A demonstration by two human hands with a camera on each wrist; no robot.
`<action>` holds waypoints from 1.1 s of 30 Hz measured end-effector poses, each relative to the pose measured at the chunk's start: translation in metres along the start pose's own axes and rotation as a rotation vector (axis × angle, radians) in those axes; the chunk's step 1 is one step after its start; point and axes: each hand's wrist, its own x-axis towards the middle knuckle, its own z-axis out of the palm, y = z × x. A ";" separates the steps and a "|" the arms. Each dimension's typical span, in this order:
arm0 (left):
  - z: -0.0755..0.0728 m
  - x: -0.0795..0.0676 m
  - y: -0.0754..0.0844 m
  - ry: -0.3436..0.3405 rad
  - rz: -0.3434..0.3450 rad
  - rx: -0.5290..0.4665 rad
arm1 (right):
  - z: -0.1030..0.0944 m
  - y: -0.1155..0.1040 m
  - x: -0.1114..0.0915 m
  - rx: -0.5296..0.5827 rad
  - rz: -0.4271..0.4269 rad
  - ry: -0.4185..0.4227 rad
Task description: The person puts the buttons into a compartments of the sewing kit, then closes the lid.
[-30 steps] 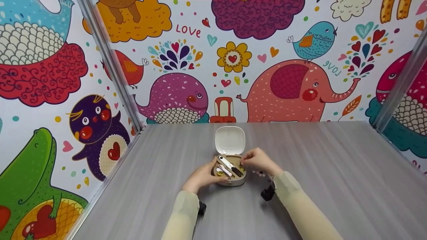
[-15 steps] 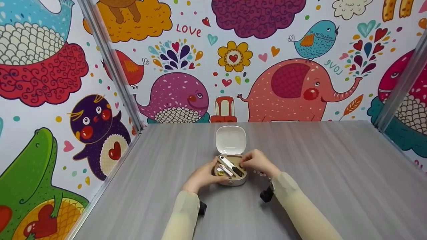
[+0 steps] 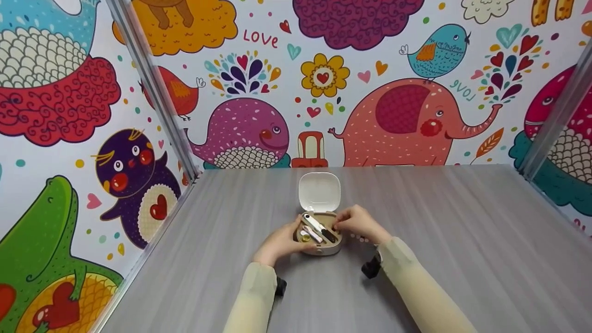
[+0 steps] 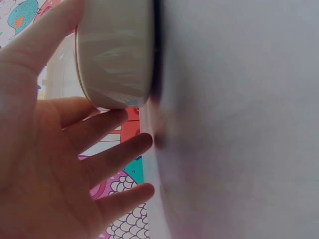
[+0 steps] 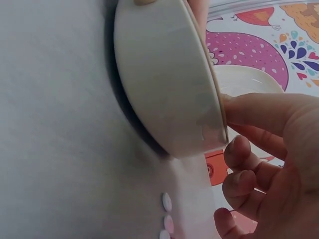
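A small white sewing box [image 3: 320, 250] stands on the table with its hinged lid [image 3: 319, 192] raised at the back. My left hand [image 3: 279, 243] grips its left side, thumb at the front and index finger behind; the other fingers spread apart in the left wrist view. Inside the beige tray lie a white-and-black tool [image 3: 319, 227], a pink-and-white tool [image 3: 314, 235] and a yellow round piece [image 3: 305, 238]. My right hand [image 3: 360, 224] reaches over the right rim, thumb and index finger inside, other fingers curled outside. Their tips are hidden, so I cannot tell what they pinch.
Several small white and pink buttons [image 5: 168, 224] lie in a row on the grey table [image 3: 222, 208], right of the box and partly under my right hand. Printed panels [image 3: 319, 115] rise behind the table and along its sides.
My right fingertips have shifted slightly within the right side of the box. A dark round piece seen on the table beside the pale buttons no longer shows. My left hand keeps its grip.
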 end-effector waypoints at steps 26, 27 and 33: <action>-0.001 0.001 -0.005 0.001 0.017 0.021 | -0.066 0.053 -0.054 0.016 -0.063 0.095; -0.001 0.001 -0.005 0.002 0.017 0.020 | -0.067 0.061 -0.053 0.018 -0.057 0.087; -0.001 0.001 -0.004 0.004 0.024 0.010 | -0.073 0.064 -0.064 0.023 -0.035 0.000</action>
